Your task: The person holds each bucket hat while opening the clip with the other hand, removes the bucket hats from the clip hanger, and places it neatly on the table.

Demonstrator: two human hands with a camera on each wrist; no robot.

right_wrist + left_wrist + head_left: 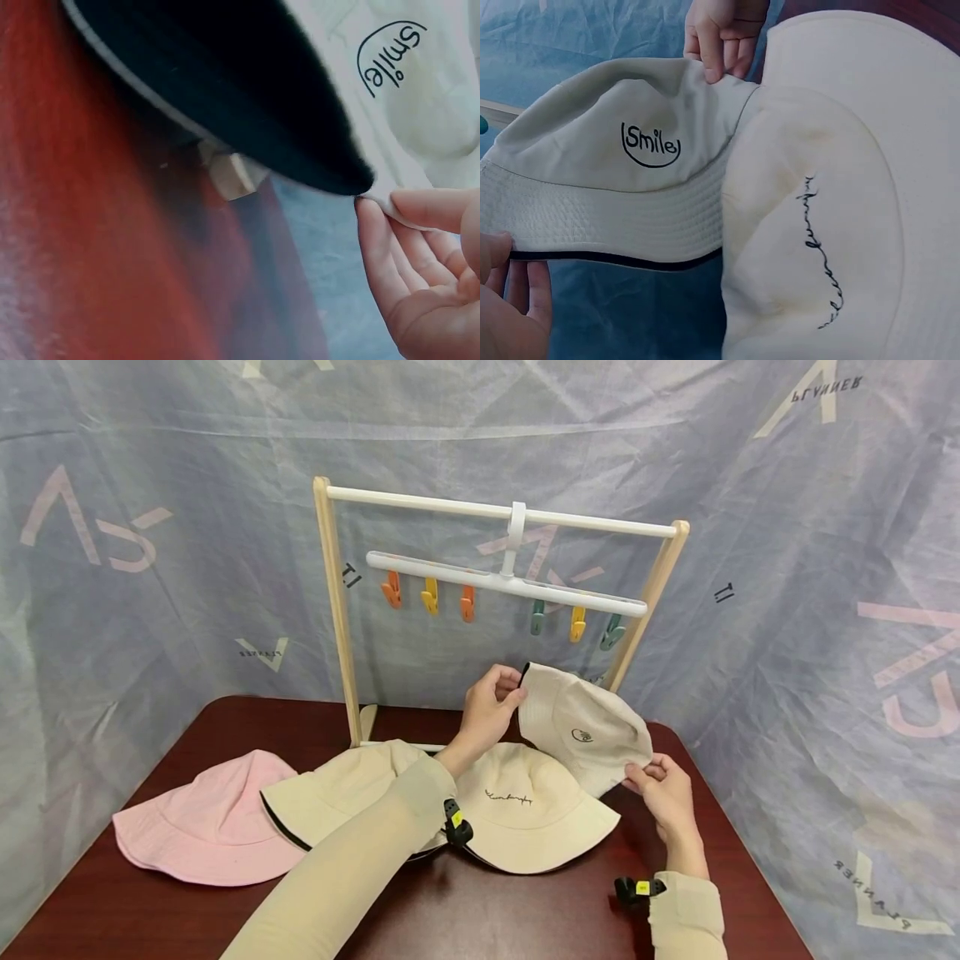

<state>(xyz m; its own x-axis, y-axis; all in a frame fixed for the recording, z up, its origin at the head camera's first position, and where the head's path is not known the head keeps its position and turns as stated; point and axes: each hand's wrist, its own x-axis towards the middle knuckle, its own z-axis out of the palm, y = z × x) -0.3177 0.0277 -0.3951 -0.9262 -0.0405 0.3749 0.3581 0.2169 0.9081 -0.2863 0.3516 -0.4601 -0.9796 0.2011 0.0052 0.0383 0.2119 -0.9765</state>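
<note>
A white bucket hat (pixel 600 727) printed "Smile" is held up off the table, tilted, between both hands. My left hand (pixel 486 706) pinches the edge of its brim, trimmed in black, between thumb and fingers. At the crown my right hand (pixel 663 789) pinches the fabric; in the right wrist view the thumb and fingers of that hand (pixel 420 262) grip a fold of it. The dark lining (pixel 247 90) shows there. Just below lies a cream bucket hat (pixel 525 810) with black script, partly covered by the Smile hat.
A wooden rack (pixel 337 610) carries a white hanger (pixel 450 572) with several coloured clips (pixel 577 623) above the hats. To the left on the dark red table (pixel 540 910) lie a beige bucket hat (pixel 345 785), partly behind my left forearm, and a pink bucket hat (pixel 217 827).
</note>
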